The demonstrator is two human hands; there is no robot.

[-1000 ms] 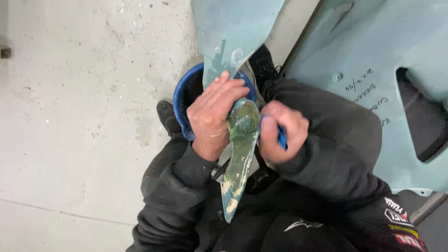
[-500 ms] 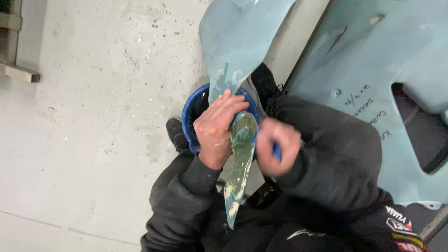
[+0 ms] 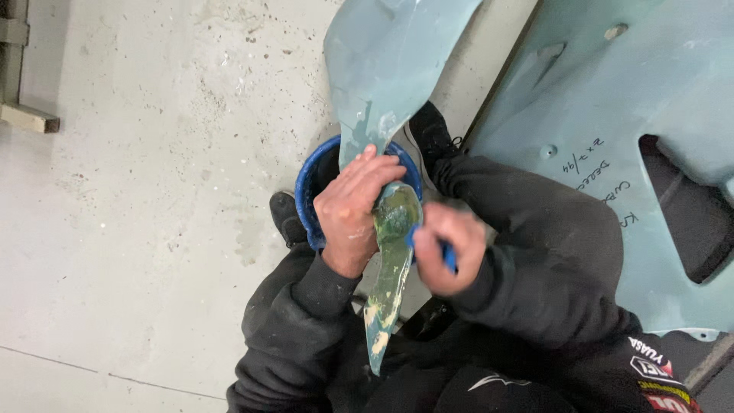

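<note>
Open floor (image 3: 145, 199) left; panels (image 3: 612, 99) right.

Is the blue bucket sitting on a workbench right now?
No, the blue bucket stands on the concrete floor, under the left hand that holds the long pale-green part.

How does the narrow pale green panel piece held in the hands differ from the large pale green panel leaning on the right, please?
The narrow pale green panel piece is a slim, tapering strip, wet and glossy with yellowish smears; the large pale green panel is broad and matt, with a dark cut-out. The left hand grips the narrow piece over a blue bucket while the right hand works at it; the large panel stands untouched. Both share the same pale green colour.
</note>
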